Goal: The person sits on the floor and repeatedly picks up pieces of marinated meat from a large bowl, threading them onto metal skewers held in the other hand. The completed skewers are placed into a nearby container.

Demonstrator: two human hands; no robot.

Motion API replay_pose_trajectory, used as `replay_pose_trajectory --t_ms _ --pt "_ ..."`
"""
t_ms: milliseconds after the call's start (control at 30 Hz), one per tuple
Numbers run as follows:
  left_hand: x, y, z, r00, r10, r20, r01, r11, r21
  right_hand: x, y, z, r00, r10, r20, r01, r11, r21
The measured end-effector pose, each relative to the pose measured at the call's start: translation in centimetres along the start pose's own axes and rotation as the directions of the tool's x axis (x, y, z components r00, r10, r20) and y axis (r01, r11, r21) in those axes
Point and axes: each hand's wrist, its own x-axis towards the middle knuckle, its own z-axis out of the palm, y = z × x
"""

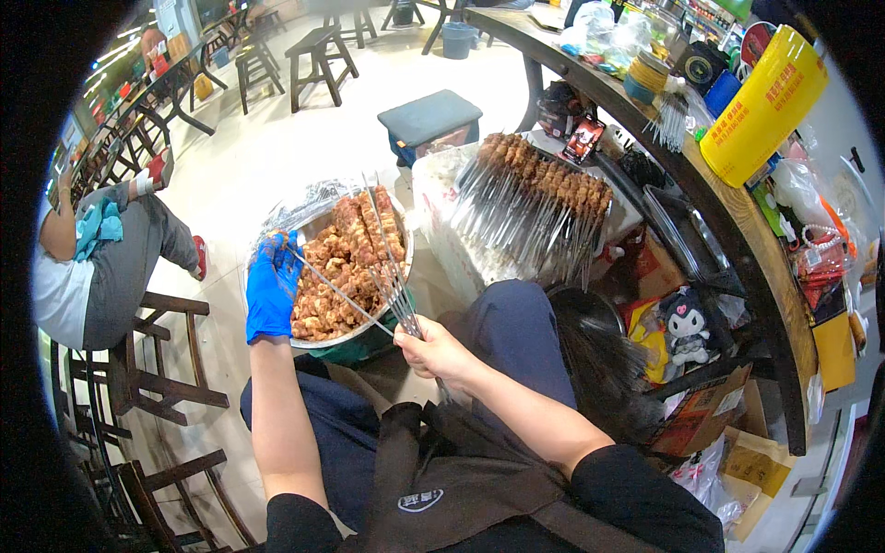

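A blue glove covers my left hand [273, 287], whose fingers close on a piece of meat [275, 242] at the tip of a metal skewer [343, 294]. My bare right hand [439, 352] grips a bundle of metal skewers [395, 297] and also holds the back end of that single skewer. Beneath both hands stands a round metal basin [328, 340] of marinated meat chunks [332, 297]. Several loaded meat skewers [366, 221] lie over the basin's far right part. Clear plastic film [304, 204] hangs at its far rim.
Many finished skewers [539, 186] lie on a white foam box [442, 214] to the right. Beyond it is a lidded bin [430, 119]. A wooden counter [764, 242] curves along the right, with a yellow roll [764, 110] on it. A seated person [124, 242] is at left, near wooden stools [166, 359].
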Motion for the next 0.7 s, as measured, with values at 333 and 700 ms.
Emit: replay_pose_trajectory --t_ms 333,700 --pt "2.1 -0.8 -2.1 0.996 -0.084 0.041 0.088 0.992 -0.095 0.0 0.3 0.2 0.996 0.019 0.085 -0.030 0.991 0.130" --pt "2.5 -2.1 -1.5 0.995 -0.085 0.045 0.092 0.977 -0.194 0.4 0.1 0.9 0.995 -0.006 0.096 -0.011 0.984 0.177"
